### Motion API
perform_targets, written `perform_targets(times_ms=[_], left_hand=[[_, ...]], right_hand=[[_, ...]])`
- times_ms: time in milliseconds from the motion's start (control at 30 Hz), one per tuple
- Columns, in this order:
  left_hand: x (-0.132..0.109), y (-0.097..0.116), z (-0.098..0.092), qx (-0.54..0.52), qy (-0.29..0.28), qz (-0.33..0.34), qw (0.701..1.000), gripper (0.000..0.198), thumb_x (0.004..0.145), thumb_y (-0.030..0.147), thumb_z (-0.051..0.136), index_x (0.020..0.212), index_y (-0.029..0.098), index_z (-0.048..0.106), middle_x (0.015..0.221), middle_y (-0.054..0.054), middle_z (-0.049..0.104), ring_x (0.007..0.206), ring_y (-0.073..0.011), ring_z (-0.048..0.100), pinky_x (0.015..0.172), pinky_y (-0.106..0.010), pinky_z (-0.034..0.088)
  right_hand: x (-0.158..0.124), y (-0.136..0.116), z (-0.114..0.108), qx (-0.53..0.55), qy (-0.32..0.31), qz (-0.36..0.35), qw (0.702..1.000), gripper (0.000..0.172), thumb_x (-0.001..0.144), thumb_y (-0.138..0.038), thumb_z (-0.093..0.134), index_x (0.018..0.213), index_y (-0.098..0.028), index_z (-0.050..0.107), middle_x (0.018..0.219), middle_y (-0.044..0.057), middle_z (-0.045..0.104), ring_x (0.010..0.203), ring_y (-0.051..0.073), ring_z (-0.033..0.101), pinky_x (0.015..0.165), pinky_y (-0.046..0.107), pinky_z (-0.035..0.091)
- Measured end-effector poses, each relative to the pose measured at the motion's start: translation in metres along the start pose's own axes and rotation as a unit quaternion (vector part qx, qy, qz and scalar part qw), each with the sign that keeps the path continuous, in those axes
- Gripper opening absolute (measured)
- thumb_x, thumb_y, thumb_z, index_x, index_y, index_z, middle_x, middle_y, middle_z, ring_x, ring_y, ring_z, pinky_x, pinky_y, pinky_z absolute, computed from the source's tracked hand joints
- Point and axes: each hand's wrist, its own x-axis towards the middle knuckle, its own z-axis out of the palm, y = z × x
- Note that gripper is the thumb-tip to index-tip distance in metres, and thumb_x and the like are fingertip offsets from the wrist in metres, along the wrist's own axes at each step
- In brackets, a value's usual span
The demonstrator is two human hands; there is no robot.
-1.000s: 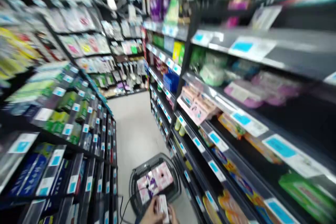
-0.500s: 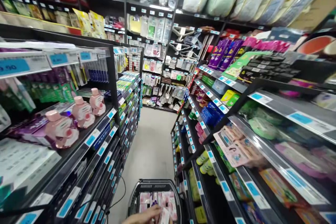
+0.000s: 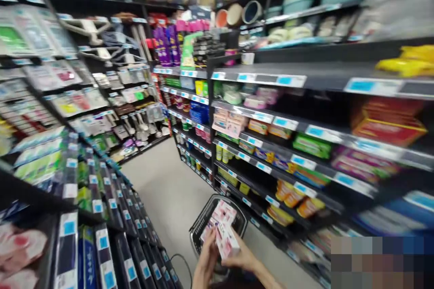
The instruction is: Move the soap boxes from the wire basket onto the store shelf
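Observation:
Low in the frame, both of my hands hold a stack of small pink and white boxes (image 3: 225,231) above a dark shopping basket (image 3: 203,228) that stands on the aisle floor. My left hand (image 3: 206,258) grips the stack from the left side. My right hand (image 3: 242,256) closes on the front box from the right. More pink boxes lie inside the basket, partly hidden by the stack.
A narrow shop aisle with a pale floor (image 3: 169,189) runs ahead. Black shelving (image 3: 271,171) full of packaged goods with blue price tags stands on the right. Another rack (image 3: 101,207) is close on the left. A cable (image 3: 181,262) trails on the floor.
The camera has swung to the right. My hands have lifted a stack of pink boxes up out of the basket, and both hands now show.

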Motion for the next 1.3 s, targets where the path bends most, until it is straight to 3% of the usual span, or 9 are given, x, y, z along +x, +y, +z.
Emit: perform_targets(times_ms=[100, 200, 333, 467, 667, 1000, 1200, 1300], left_hand=[[-0.003, 0.016, 0.017, -0.076, -0.031, 0.045, 0.996, 0.041, 0.066, 0.056, 0.082, 0.096, 0.030, 0.072, 0.117, -0.006, 0.072, 0.122, -0.0274, 0.066, 0.104, -0.042, 0.054], [-0.004, 0.023, 0.034, -0.114, -0.072, 0.029, 0.990, 0.039, 0.073, 0.043, 0.084, 0.104, 0.022, 0.073, 0.112, -0.007, 0.075, 0.108, -0.0239, 0.071, 0.096, -0.036, 0.055], [-0.007, 0.019, 0.056, -0.134, -0.106, 0.014, 0.985, 0.037, 0.077, 0.033, 0.083, 0.109, 0.018, 0.073, 0.113, -0.007, 0.076, 0.099, -0.0212, 0.072, 0.090, -0.030, 0.054], [-0.011, 0.008, 0.085, -0.139, -0.119, -0.021, 0.983, 0.035, 0.075, 0.037, 0.083, 0.103, 0.017, 0.074, 0.109, -0.009, 0.077, 0.100, -0.0239, 0.073, 0.090, -0.030, 0.054], [-0.025, -0.003, 0.118, 0.014, -0.188, -0.066, 0.980, 0.047, 0.069, 0.052, 0.084, 0.094, 0.016, 0.069, 0.080, -0.004, 0.076, 0.071, -0.0208, 0.072, 0.062, -0.027, 0.051], [-0.045, -0.013, 0.146, 0.098, -0.207, -0.072, 0.971, 0.059, 0.069, 0.063, 0.080, 0.102, 0.016, 0.067, 0.079, -0.003, 0.073, 0.063, -0.0168, 0.067, 0.057, -0.024, 0.045], [-0.054, -0.004, 0.151, 0.076, -0.203, -0.014, 0.976, 0.051, 0.069, 0.056, 0.084, 0.100, 0.020, 0.063, 0.078, 0.002, 0.068, 0.055, -0.0108, 0.061, 0.055, -0.021, 0.044], [-0.059, 0.003, 0.154, 0.052, -0.206, 0.035, 0.976, 0.047, 0.073, 0.052, 0.081, 0.103, 0.020, 0.063, 0.087, 0.000, 0.070, 0.059, -0.0109, 0.063, 0.056, -0.022, 0.046]], right_hand=[[-0.009, -0.011, 0.000, 0.127, 0.022, 0.025, 0.991, 0.105, 0.045, -0.039, 0.097, 0.140, -0.034, 0.055, 0.144, 0.012, 0.060, 0.136, 0.036, 0.056, 0.117, 0.057, 0.040], [-0.014, -0.033, -0.007, 0.148, 0.037, 0.008, 0.988, 0.111, 0.045, -0.044, 0.097, 0.144, -0.024, 0.052, 0.141, 0.017, 0.061, 0.132, 0.038, 0.058, 0.117, 0.060, 0.037], [-0.033, -0.058, -0.023, 0.148, 0.046, -0.037, 0.987, 0.102, 0.053, -0.048, 0.095, 0.142, -0.022, 0.054, 0.137, 0.017, 0.063, 0.125, 0.038, 0.061, 0.114, 0.059, 0.040], [-0.062, -0.066, -0.040, 0.124, 0.073, -0.081, 0.986, 0.092, 0.058, -0.045, 0.094, 0.140, -0.023, 0.057, 0.131, 0.017, 0.067, 0.117, 0.038, 0.065, 0.107, 0.058, 0.047], [-0.103, -0.062, -0.055, 0.070, 0.129, -0.138, 0.980, 0.066, 0.070, -0.050, 0.086, 0.127, -0.023, 0.068, 0.115, 0.017, 0.072, 0.110, 0.037, 0.068, 0.095, 0.054, 0.056], [-0.132, -0.059, -0.076, 0.141, 0.137, -0.125, 0.972, 0.065, 0.072, -0.051, 0.084, 0.125, -0.018, 0.067, 0.115, 0.015, 0.074, 0.104, 0.030, 0.072, 0.094, 0.048, 0.057], [-0.131, -0.062, -0.076, 0.175, 0.152, -0.110, 0.967, 0.068, 0.066, -0.053, 0.088, 0.121, -0.021, 0.066, 0.106, 0.010, 0.077, 0.097, 0.026, 0.074, 0.096, 0.046, 0.057], [-0.132, -0.062, -0.076, 0.151, 0.215, -0.131, 0.956, 0.076, 0.063, -0.062, 0.087, 0.121, -0.020, 0.064, 0.112, 0.012, 0.075, 0.101, 0.026, 0.071, 0.093, 0.040, 0.057]])
